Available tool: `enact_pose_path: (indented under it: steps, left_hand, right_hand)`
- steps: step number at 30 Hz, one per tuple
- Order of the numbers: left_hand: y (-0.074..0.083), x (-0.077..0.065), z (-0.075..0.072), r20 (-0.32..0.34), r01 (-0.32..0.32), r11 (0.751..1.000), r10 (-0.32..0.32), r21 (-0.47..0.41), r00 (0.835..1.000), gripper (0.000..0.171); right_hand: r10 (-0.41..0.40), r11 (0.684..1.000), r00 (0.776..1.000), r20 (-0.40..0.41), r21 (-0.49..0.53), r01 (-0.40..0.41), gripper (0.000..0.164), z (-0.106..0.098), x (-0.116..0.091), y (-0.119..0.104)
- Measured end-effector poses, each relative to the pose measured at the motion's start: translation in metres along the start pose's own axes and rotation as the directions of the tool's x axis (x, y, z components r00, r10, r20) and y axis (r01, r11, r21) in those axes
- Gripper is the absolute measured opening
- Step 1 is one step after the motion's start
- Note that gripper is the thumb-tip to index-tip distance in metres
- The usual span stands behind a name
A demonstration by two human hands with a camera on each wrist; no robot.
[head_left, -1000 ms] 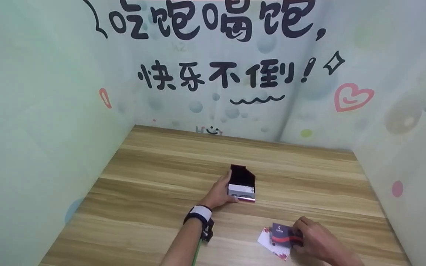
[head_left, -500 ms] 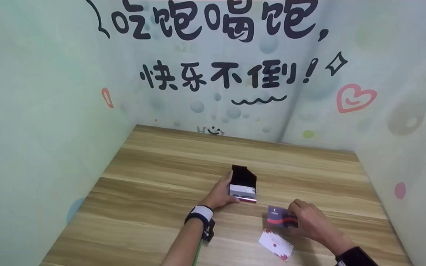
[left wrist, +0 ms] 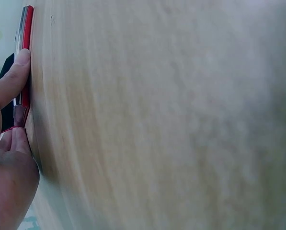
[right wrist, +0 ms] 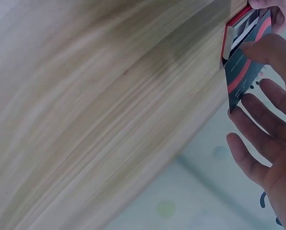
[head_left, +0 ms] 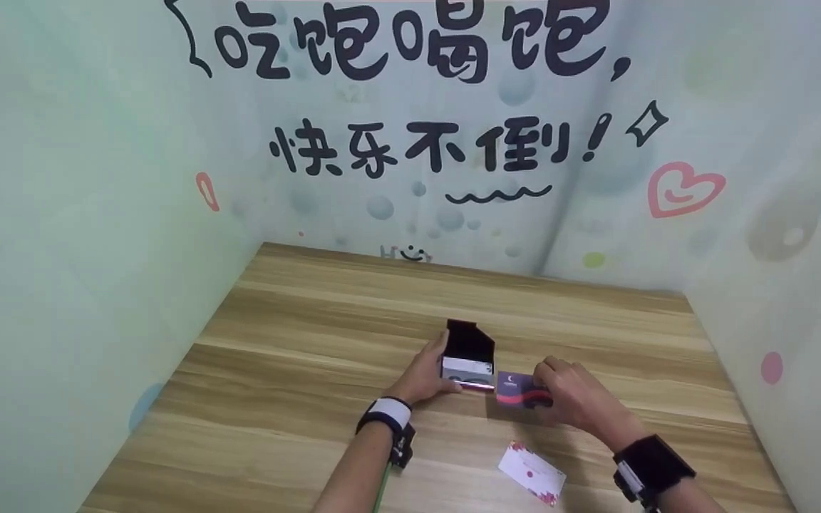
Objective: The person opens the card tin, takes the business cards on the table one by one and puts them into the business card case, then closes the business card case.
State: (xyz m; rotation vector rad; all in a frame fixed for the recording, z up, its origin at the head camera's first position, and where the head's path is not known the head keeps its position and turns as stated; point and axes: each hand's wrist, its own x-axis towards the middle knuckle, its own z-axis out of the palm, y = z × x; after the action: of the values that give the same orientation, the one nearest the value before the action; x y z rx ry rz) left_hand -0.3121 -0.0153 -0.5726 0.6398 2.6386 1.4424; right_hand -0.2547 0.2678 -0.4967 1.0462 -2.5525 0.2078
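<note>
A business card case [head_left: 469,345] with its dark lid raised lies on the wooden table, with pale and grey cards showing inside. My left hand [head_left: 421,374] grips it from the left side; in the left wrist view the thumb presses along the silver-and-red edge of the case [left wrist: 27,28]. Just right of the case, my right hand [head_left: 581,397] pinches a dark business card [head_left: 514,388] with a red wavy stripe. That same card [right wrist: 238,79] appears between thumb and fingers in the right wrist view, close by the case [right wrist: 228,43].
A white business card [head_left: 532,472] with red floral corners lies on the table [head_left: 296,342], in front of my right hand. Printed fabric walls [head_left: 382,214] stand at the back and both sides of the table.
My right hand has carried the dark card off the white one, up and leftward to beside the case. The white card stays behind. My left hand keeps its grip on the case.
</note>
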Motion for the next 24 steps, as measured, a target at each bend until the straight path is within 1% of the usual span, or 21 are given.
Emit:
enact_pose_path:
  steps: [4, 8, 11, 15, 17, 20, 24]
  left_hand:
    - [0.000, 0.000, -0.001, 0.000, -0.004, 1.000, 0.004, 0.010, 1.000, 0.110]
    - [0.001, -0.001, -0.002, -0.001, -0.034, 0.999, 0.034, 0.016, 0.999, 0.110]
    - [0.003, -0.001, -0.003, -0.007, -0.048, 0.999, 0.048, -0.003, 0.999, 0.110]
    - [0.005, 0.000, -0.005, -0.018, -0.028, 0.999, 0.028, -0.030, 0.999, 0.111]
    - [0.005, 0.000, -0.004, -0.022, -0.021, 0.999, 0.020, -0.027, 1.000, 0.112]
    - [0.002, 0.001, -0.002, -0.026, -0.032, 0.999, 0.032, -0.004, 0.999, 0.112]
    - [-0.001, 0.001, 0.002, -0.026, -0.045, 0.999, 0.044, -0.005, 0.999, 0.112]
  right_hand:
    - [0.023, 0.999, 0.999, 0.041, 0.024, -0.024, 0.045, 0.005, 0.015, 0.001]
    - [0.037, 0.999, 0.998, 0.050, -0.006, -0.037, 0.045, 0.008, 0.028, 0.003]
    - [0.043, 0.999, 0.998, 0.051, -0.033, -0.041, 0.046, 0.008, 0.037, 0.003]
    - [0.040, 0.998, 0.997, 0.070, -0.056, -0.036, 0.046, 0.008, 0.048, 0.003]
    - [0.041, 0.997, 0.996, 0.081, -0.064, -0.036, 0.046, 0.011, 0.054, 0.002]
    - [0.046, 0.997, 0.994, 0.097, -0.066, -0.040, 0.049, 0.015, 0.059, 0.001]
    - [0.050, 0.997, 0.993, 0.105, -0.068, -0.043, 0.052, 0.021, 0.067, -0.002]
